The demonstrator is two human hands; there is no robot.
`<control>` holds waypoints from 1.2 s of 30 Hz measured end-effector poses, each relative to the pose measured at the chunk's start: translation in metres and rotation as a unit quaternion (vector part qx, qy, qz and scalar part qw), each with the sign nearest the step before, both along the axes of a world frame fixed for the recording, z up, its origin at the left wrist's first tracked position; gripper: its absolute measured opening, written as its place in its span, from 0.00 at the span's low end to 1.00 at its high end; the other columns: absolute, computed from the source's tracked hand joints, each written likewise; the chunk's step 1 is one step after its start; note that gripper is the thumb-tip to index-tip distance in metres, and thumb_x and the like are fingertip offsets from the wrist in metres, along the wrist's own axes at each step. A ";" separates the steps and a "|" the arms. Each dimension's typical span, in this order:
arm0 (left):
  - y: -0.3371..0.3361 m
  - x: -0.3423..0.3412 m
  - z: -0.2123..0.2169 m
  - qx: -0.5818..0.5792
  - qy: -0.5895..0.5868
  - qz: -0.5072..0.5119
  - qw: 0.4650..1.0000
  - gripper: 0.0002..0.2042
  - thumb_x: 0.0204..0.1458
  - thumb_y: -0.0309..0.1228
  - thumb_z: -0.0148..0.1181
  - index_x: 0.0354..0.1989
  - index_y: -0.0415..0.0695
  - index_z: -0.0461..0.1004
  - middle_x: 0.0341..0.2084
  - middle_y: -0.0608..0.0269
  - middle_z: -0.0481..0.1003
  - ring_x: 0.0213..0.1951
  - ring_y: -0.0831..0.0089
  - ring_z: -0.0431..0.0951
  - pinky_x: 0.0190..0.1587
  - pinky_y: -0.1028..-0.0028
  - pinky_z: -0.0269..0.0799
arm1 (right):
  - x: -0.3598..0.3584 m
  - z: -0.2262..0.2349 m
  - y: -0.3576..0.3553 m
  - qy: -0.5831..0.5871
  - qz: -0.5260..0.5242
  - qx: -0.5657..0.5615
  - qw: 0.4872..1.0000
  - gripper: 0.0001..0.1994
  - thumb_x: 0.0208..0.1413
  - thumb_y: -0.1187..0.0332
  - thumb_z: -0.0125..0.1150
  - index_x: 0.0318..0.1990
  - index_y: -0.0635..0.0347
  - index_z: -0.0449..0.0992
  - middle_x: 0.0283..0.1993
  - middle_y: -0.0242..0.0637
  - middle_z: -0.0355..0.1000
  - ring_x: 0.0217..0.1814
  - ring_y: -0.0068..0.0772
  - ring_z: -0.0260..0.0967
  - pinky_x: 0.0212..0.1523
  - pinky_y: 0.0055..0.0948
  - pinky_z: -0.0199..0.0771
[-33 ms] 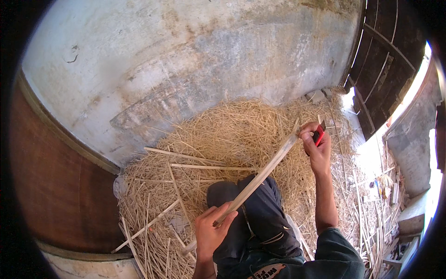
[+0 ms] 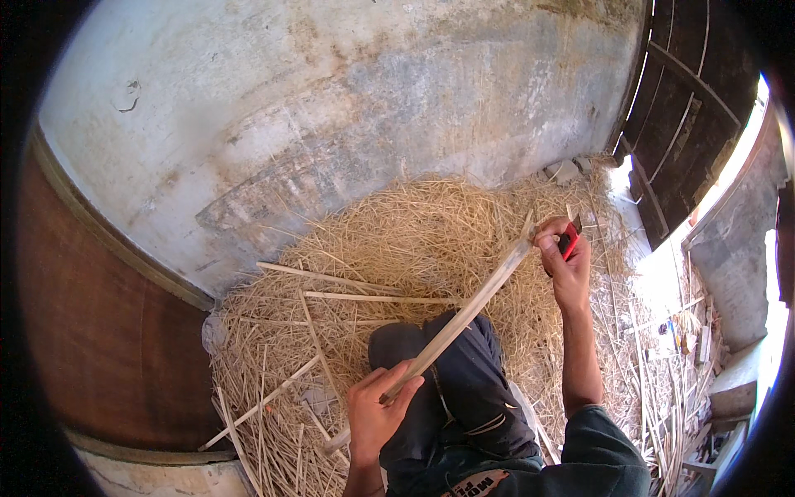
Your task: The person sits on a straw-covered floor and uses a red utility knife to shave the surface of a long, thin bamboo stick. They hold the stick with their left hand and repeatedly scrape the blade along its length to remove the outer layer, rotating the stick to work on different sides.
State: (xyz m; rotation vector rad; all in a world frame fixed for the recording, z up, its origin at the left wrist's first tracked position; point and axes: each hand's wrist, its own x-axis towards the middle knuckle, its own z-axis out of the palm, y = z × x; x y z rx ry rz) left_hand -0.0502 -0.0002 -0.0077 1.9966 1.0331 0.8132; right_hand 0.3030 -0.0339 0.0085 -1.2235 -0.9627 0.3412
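Note:
A long, pale bamboo strip (image 2: 460, 321) runs slantwise over my dark-trousered knees, its far end up to the right. My left hand (image 2: 377, 412) is closed around the strip's near part, and the end pokes out below that hand. At the far end, my right hand (image 2: 569, 269) grips a red-handled knife (image 2: 568, 239) with a dark blade showing above the fingers. The right thumb and forefinger are at the strip's tip, pinching or touching it. Most of the knife's handle is hidden inside the fist.
Curly shavings (image 2: 414, 224) heap up before me against a stained wall (image 2: 464, 99). Several loose strips (image 2: 373, 296) lie on them to the left. A brown panel (image 2: 116, 323) stands at left, a dark wooden door (image 2: 679, 124) at upper right. More strips (image 2: 650, 389) litter the right side.

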 end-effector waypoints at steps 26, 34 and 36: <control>0.000 0.001 -0.002 -0.010 0.006 -0.004 1.000 0.15 0.57 0.35 0.75 0.48 0.39 0.86 0.26 0.57 0.81 0.22 0.71 0.78 0.25 0.71 0.69 | 0.016 -0.007 0.004 0.018 0.046 0.008 0.999 0.06 0.64 0.72 0.68 0.41 0.66 0.79 0.39 0.34 0.77 0.42 0.24 0.74 0.46 0.29 0.73; 0.001 0.002 -0.007 -0.013 -0.002 0.010 1.000 0.15 0.56 0.33 0.76 0.50 0.39 0.86 0.32 0.56 0.85 0.29 0.75 0.83 0.30 0.73 0.74 | 0.004 -0.013 0.009 -0.081 0.005 0.002 0.997 0.05 0.63 0.75 0.69 0.43 0.66 0.82 0.45 0.38 0.82 0.45 0.25 0.79 0.46 0.26 0.78; 0.002 0.002 -0.008 -0.003 -0.004 0.012 1.000 0.14 0.56 0.32 0.76 0.49 0.39 0.86 0.32 0.57 0.85 0.30 0.74 0.83 0.31 0.72 0.75 | 0.001 -0.013 0.011 -0.046 -0.006 0.011 0.999 0.05 0.63 0.75 0.69 0.44 0.66 0.82 0.45 0.37 0.82 0.47 0.25 0.80 0.47 0.26 0.78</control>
